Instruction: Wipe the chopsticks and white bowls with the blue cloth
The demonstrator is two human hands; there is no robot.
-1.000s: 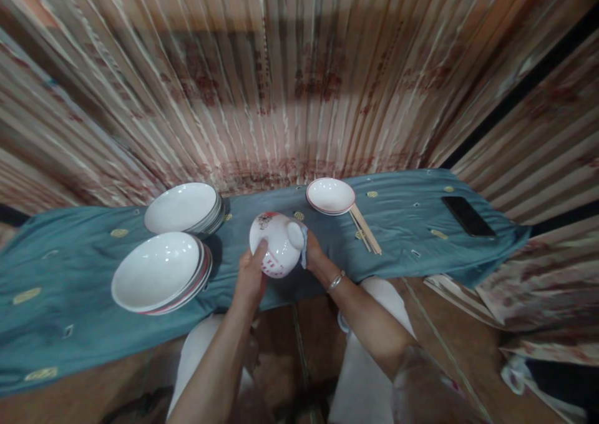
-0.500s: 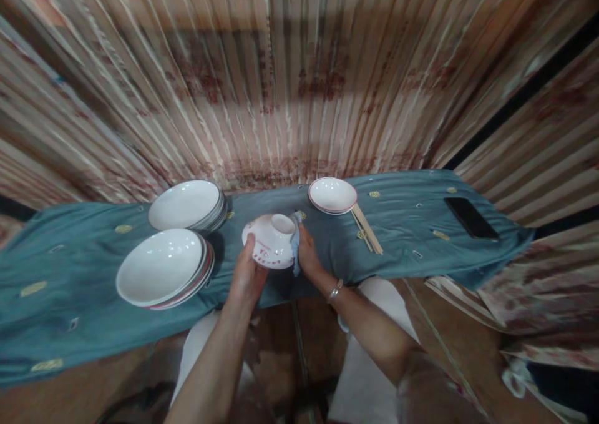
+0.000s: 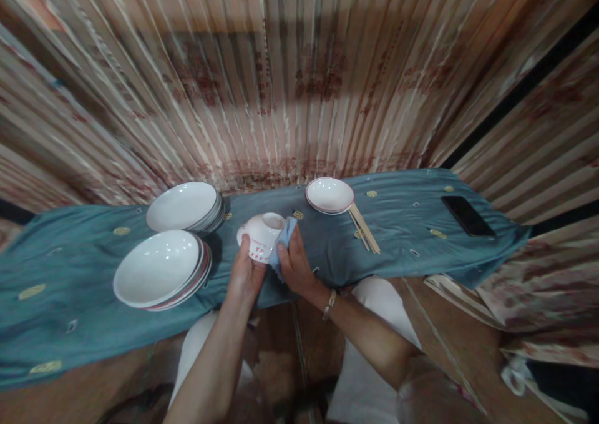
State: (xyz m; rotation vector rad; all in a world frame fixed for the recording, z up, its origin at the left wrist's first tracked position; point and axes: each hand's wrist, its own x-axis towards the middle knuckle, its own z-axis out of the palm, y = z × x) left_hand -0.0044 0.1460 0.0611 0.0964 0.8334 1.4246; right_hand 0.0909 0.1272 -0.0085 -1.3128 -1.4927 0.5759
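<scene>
A white bowl point(image 3: 257, 235) with red markings is held upside down over the near edge of the table, its foot ring facing up. My left hand point(image 3: 245, 273) is closed on its left side, thumb on the outer wall. In my right hand point(image 3: 296, 263) is a light blue cloth point(image 3: 282, 244), pinched under the thumb and pressed against the bowl's right side. The right fingers behind the cloth are partly hidden.
Two stacks of white dishes, a rear stack point(image 3: 182, 207) and a front stack point(image 3: 156, 269), stand on the left of the teal tablecloth point(image 3: 93, 236). Small red-rimmed bowls point(image 3: 330, 194), chopsticks point(image 3: 365, 229) and a black phone point(image 3: 467, 216) lie to the right. A curtain point(image 3: 299, 87) hangs behind.
My right hand has turned and moved left with the cloth, from the bowl's right edge onto its outer wall. The bowl has shifted slightly left in my left hand.
</scene>
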